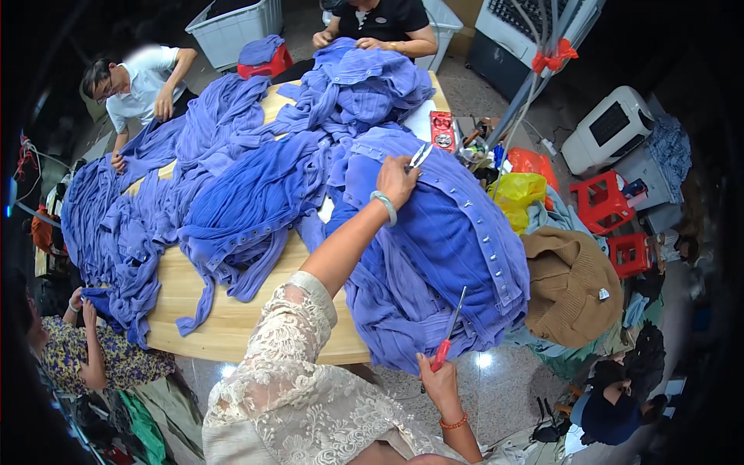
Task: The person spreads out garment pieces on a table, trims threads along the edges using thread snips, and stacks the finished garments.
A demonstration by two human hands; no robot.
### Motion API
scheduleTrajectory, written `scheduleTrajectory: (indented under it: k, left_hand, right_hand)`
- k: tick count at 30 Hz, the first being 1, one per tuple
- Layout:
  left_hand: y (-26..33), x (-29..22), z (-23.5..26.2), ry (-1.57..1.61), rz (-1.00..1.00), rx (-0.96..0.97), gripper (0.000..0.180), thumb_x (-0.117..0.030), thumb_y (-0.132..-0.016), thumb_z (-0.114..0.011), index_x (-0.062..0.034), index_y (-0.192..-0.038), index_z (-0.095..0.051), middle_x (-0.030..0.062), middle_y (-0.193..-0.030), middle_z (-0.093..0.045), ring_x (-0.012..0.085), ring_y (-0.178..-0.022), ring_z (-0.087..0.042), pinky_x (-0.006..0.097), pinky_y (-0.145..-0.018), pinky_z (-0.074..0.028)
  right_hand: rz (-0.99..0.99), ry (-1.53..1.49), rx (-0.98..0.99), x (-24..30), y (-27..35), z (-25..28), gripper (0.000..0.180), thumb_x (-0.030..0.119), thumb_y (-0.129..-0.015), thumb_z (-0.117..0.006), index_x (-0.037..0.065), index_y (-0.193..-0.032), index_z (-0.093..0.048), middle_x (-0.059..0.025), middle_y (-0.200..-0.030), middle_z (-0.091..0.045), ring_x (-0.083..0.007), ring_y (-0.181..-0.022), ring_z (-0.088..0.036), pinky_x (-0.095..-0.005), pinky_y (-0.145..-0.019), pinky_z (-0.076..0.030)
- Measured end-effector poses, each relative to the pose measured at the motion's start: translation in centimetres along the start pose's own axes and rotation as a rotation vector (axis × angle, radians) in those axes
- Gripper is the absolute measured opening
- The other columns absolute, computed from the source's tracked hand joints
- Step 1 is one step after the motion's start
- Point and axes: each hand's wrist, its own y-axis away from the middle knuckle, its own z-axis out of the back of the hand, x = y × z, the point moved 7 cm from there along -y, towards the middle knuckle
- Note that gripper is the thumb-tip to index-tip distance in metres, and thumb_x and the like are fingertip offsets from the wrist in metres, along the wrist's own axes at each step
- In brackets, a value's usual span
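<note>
A blue-violet garment (434, 225) lies heaped on the near right of the table, a row of small metal fasteners running down its edge band. My left hand (397, 182) is closed around metal pliers (421, 156), whose pale jaws show past the fingers over the garment's far part. Close to the garment's near edge, my right hand (440, 380) grips a red-handled screwdriver (448, 341). Its thin shaft points up and away across the cloth. I cannot make out whether the tip touches the fabric.
More blue-violet garments (240, 186) cover much of the wooden table (271, 318). Other people handle cloth at the far side (376, 31), the far left (143, 93) and the near left (85, 349). Right of the table are a brown knit garment (570, 287), a yellow bag (518, 200) and red stools (601, 201).
</note>
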Motion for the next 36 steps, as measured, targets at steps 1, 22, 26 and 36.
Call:
scheduleTrajectory:
  k: [1,22,26,36]
  left_hand:
    - [0.4,-0.3,0.6,-0.041,-0.048,-0.048,0.029,-0.023,-0.080,-0.070,-0.0050,-0.103,-0.070,0.0243,-0.092,-0.060,0.0395,-0.090,-0.058,0.045,-0.083,-0.048]
    - [17.8,10.1,30.7,-0.259,-0.180,0.086,0.013,-0.009,-0.083,-0.064,-0.0019,-0.088,-0.055,0.0198,-0.076,-0.057,0.0402,-0.070,-0.058,0.043,-0.059,-0.046]
    - [25.2,8.5,28.2,-0.112,-0.182,0.353,0.014,-0.013,-0.084,-0.065,-0.0037,-0.087,-0.056,0.0169,-0.076,-0.059,0.0368,-0.069,-0.060,0.044,-0.060,-0.047]
    - [27.6,11.9,31.7,-0.247,-0.277,0.358,0.036,-0.007,-0.070,-0.068,-0.0065,-0.104,-0.057,0.0096,-0.084,-0.057,0.0281,-0.079,-0.055,0.040,-0.069,-0.041]
  right_hand:
    - [0.004,0.047,0.003,0.1,-0.2,-0.2,0.043,0.034,-0.090,-0.067,0.000,-0.063,-0.063,-0.0084,-0.055,-0.062,-0.0140,-0.050,-0.060,-0.0315,-0.050,-0.046]
    - [0.293,-0.357,0.262,17.1,-6.2,-15.4,0.032,0.024,-0.097,-0.057,-0.002,-0.116,-0.062,-0.0071,-0.078,-0.069,-0.0040,-0.054,-0.052,-0.0209,-0.050,-0.041]
    - [0.085,-0.740,0.405,18.7,-10.5,-21.6,0.038,0.030,-0.094,-0.063,-0.003,-0.114,-0.060,-0.0041,-0.074,-0.067,-0.0039,-0.044,-0.044,-0.0212,-0.043,-0.037]
    - [-0.161,-0.710,0.133,16.9,-6.1,-22.7,0.024,0.016,-0.085,-0.072,0.019,-0.082,-0.048,0.0106,-0.067,-0.050,0.0000,-0.051,-0.044,-0.0191,-0.039,-0.029]
